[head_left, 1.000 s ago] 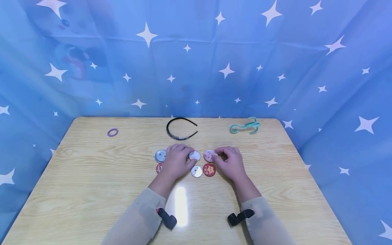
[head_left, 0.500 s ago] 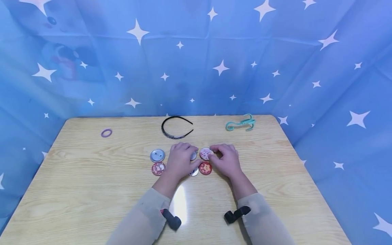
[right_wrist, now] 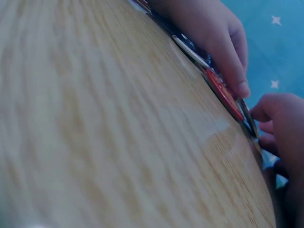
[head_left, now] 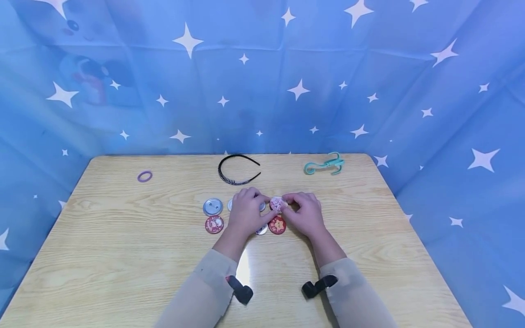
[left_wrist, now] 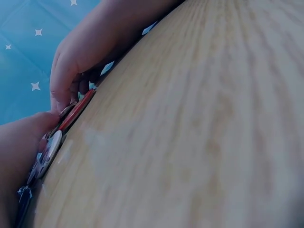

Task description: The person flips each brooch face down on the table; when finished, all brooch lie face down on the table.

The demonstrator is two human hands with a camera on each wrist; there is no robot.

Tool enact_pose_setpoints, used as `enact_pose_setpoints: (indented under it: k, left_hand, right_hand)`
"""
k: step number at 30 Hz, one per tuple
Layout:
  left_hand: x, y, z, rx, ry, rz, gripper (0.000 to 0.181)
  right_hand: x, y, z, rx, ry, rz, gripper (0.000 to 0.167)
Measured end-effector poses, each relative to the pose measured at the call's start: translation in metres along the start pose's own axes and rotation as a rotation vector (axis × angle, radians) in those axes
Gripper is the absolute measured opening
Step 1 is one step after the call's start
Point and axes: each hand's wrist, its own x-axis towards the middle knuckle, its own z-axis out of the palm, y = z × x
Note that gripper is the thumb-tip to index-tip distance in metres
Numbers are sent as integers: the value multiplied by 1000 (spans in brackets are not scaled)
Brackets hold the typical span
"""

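In the head view, a round pink patterned badge lies between the two hands. My left hand has its thumb and forefinger at the badge's left edge, and my right hand pinches its right edge. Just below is a red badge with a yellow star. A white badge and another pale one are partly covered by the left hand. The right wrist view shows the held badge tilted up behind the red one, with the fingertips of both hands on it.
Left of the hands lie a silver badge back, a red picture badge and a partly hidden pale disc. Farther back are a purple ring, a black headband and a teal clip. A starry blue curtain hangs behind.
The left hand has moved right, from the pale badge to the pink badge's left edge. The right hand keeps hold of the pink badge. The head view has shifted slightly.
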Motion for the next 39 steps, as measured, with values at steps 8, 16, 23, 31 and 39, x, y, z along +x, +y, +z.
enact_pose_setpoints:
  k: [8,16,23,31,39]
  left_hand:
    - [-1,1,0,-1,-9,-6,53]
    - [-1,0,2,-9,-2,24,50]
    - [-1,0,1,8,1,36,43]
    - [-1,1,-1,20,-29,14,44]
    - [0,0,0,25,-32,9,44]
  right_hand:
    - [-1,0,0,-15,-13,-1,37]
    - [0,0,0,-28,-18,-1,47]
    - [0,1,0,-26,-31,31,49]
    - [0,-1,1,-32,-10,0,48]
    - [0,0,2,-26,-4,-38,47]
